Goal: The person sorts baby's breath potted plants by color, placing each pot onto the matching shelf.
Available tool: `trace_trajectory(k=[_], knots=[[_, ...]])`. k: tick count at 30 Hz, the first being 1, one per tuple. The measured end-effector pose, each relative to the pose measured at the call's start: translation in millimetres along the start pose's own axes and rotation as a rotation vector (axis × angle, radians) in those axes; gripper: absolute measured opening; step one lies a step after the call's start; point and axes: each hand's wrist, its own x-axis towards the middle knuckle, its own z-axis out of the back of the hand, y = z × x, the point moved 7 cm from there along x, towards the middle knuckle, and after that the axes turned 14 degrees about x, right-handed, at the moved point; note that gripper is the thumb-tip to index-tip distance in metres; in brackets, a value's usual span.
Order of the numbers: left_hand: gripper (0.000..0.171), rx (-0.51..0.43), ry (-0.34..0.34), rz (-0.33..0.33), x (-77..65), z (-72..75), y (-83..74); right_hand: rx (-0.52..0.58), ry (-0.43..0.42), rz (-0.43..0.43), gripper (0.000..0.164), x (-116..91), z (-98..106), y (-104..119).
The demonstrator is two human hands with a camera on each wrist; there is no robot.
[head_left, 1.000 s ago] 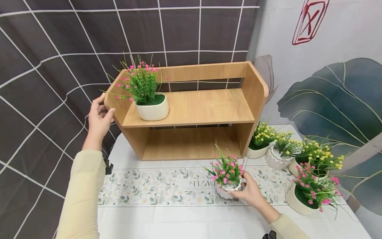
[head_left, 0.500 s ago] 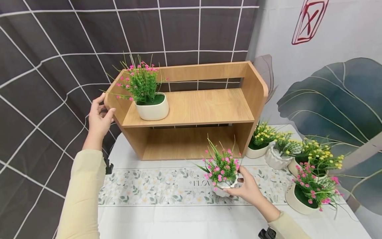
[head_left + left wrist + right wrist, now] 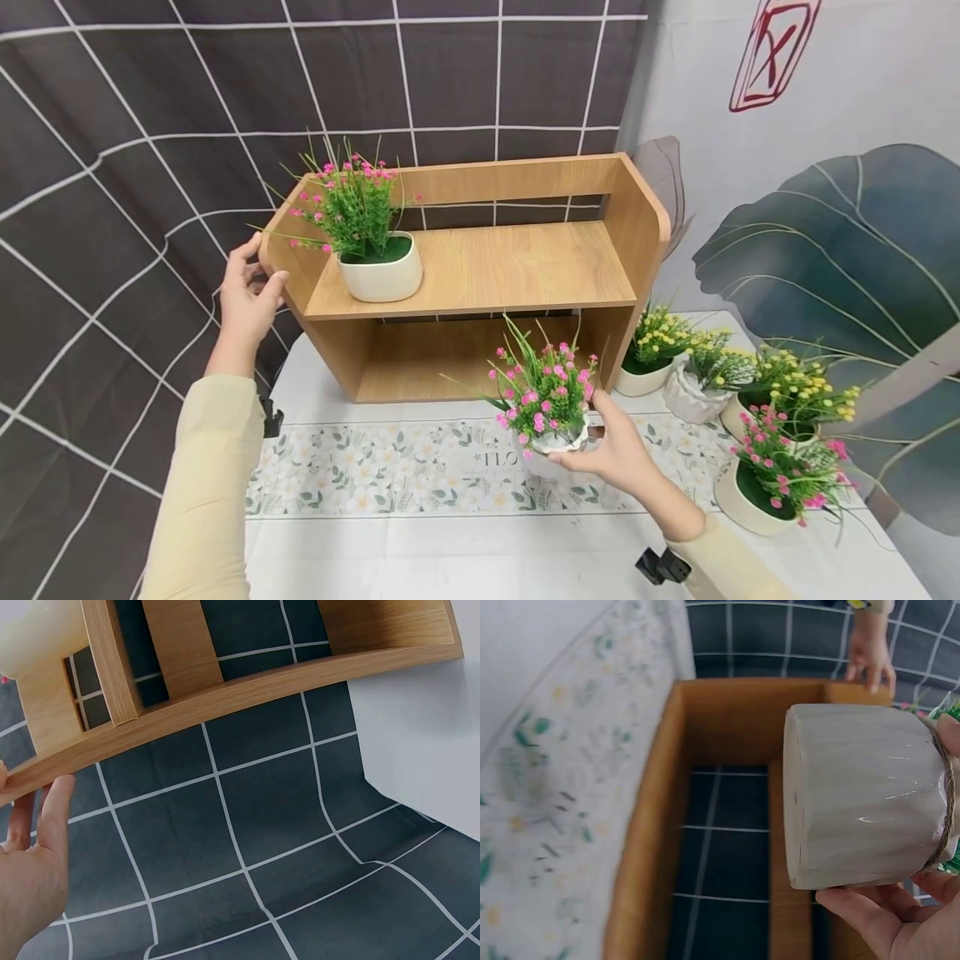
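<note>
Work looks early to me. One pink-flowered plant (image 3: 348, 208) stands upright on the upper tier of the wooden shelf (image 3: 517, 267), at ten o'clock in the head view. A second plant, in a white pot (image 3: 866, 799), is at five o'clock, raised off the worktop (image 3: 420, 554) just in front of the lower tier. By my reading four others remain untouched on the worktop around four o'clock: a cream pot (image 3: 643, 382), a crinkled pot (image 3: 692, 402), a yellow-flowered plant (image 3: 810, 387) and a round pot (image 3: 753, 504).

I have the right hand (image 3: 618, 446) reaching in from five o'clock, fingers (image 3: 862, 915) and thumb clamped round the white pot. The left hand (image 3: 247, 300), at nine o'clock, touches the shelf's side panel; its thumb sits apart from the fingers, but I cannot tell whether they grip.
</note>
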Motion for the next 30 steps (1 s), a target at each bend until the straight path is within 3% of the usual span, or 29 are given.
trace_trajectory(k=[6, 11, 16, 23, 30], knots=[[0.059, 0.001, -0.01, 0.012, 1.0, 1.7, 0.8, -0.036, -0.006, 0.049, 0.071, 16.8, 1.4, 22.7], [0.059, -0.009, -0.007, 0.011, 0.7, 0.2, 0.1, 0.03, -0.012, 0.083, 0.068, 32.3, 4.7, 41.2], [0.059, -0.005, -0.002, 0.022, 0.6, -1.3, 0.9, 0.069, -0.022, 0.042, 0.055, 47.9, 7.8, 54.5], [0.059, -0.007, 0.001, 0.014, 1.3, -2.9, 0.0, -0.008, -0.084, 0.039, 0.054, 68.3, 13.3, 69.6], [0.058, -0.013, -0.01, 0.014, 0.7, -1.8, 0.7, 0.015, -0.086, 0.004, 0.06, 88.5, 11.0, 73.6]])
